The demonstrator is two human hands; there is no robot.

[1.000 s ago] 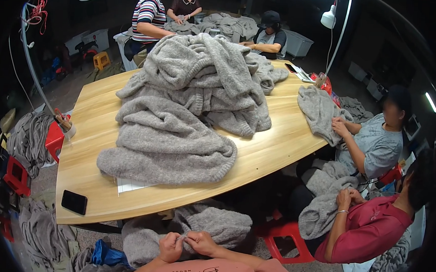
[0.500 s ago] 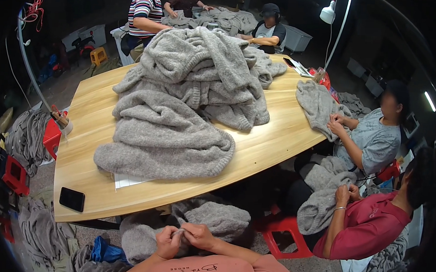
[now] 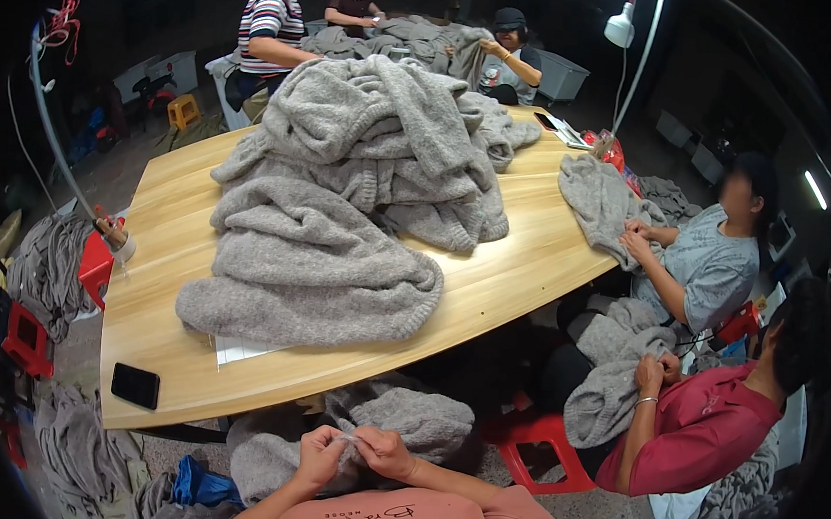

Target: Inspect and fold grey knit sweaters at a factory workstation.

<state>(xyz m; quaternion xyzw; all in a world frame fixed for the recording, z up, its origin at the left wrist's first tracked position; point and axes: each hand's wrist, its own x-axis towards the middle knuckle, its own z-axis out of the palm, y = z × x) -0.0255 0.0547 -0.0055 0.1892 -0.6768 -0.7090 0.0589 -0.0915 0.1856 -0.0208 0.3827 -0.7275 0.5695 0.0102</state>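
Observation:
A grey knitted sweater (image 3: pixel 407 419) lies bunched over my lap, just below the table's near edge. My left hand (image 3: pixel 322 455) pinches a bit of its knit between thumb and fingers. Close beside it, my right hand (image 3: pixel 386 452) is closed on the same small stretch of fabric, the fingertips of both hands almost meeting. Any needle or thread between them is too small to make out. On the wooden table (image 3: pixel 519 265) ahead rises a heap of grey knitted sweaters (image 3: pixel 335 189), with a sheet of paper partly under its near side.
A black phone (image 3: pixel 135 387) lies at the table's near left corner. To my right, a co-worker in a red shirt (image 3: pixel 707 435) and another in grey (image 3: pixel 706 265) handle sweaters. A red stool (image 3: pixel 541 459) stands close by. Lamps (image 3: pixel 619 28) hang over the table; more people work beyond the heap.
My hands have shifted slightly, with the fingertips still together on the knit. At the far side, a co-worker in a cap has lifted a piece of grey knit.

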